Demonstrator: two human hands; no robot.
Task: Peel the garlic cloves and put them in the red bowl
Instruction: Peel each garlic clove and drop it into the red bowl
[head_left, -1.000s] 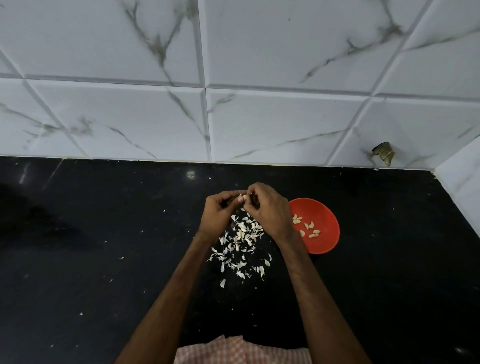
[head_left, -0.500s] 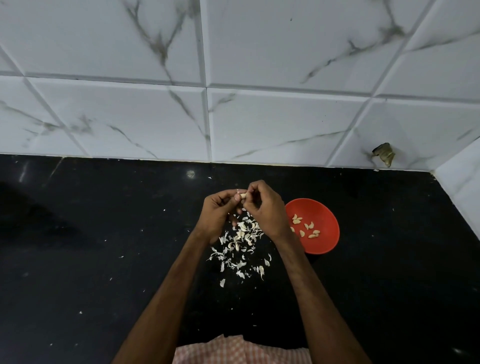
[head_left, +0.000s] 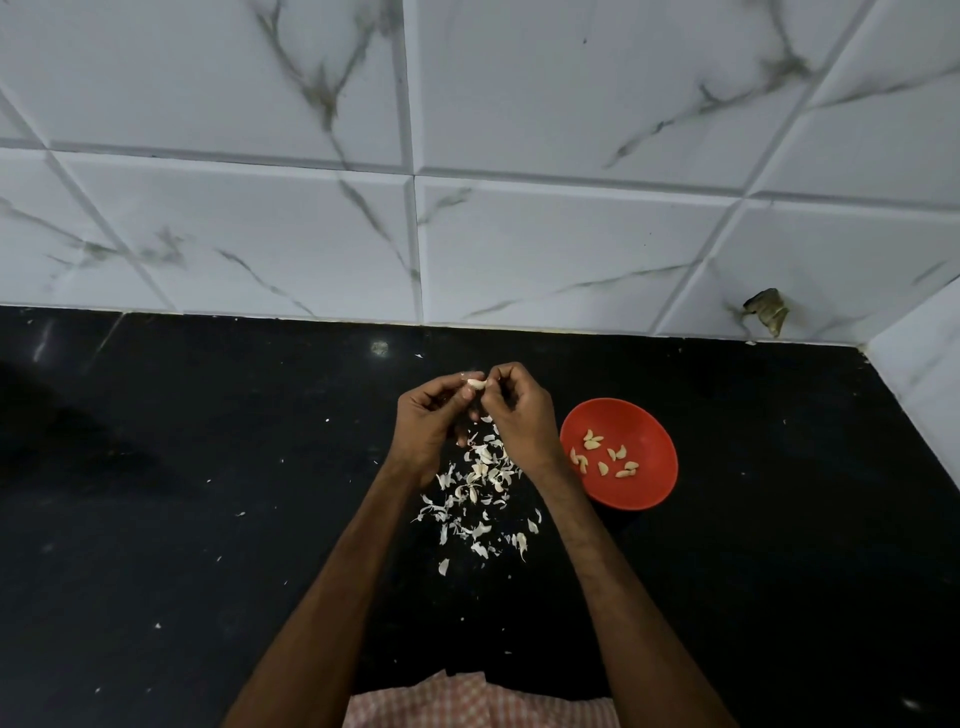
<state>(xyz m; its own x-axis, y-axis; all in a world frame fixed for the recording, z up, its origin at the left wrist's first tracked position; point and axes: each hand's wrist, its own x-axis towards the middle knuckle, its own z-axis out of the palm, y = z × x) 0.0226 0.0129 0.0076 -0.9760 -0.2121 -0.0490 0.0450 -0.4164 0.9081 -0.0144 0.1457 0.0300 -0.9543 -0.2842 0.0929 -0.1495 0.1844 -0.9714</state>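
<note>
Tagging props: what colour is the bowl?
The bowl is plain red, clearest in the head view.

Black glossy counter (head_left: 182, 519): lower half of the frame, with a small round glint of light (head_left: 380, 347) near its back edge at centre. White wall tiles (head_left: 571, 244), grey-veined with bevelled edges: upper half. Side wall (head_left: 924, 374): far right edge, meeting the tiles in a corner. Small dark greenish patch (head_left: 768, 312): low on the tiles, right. Pink-and-white checked cloth (head_left: 467, 701): bottom centre.

Bare L forearm (head_left: 348, 587), bare R forearm (head_left: 605, 587); pink-white checked cloth garment (head_left: 467, 701) at btm edge.
</note>
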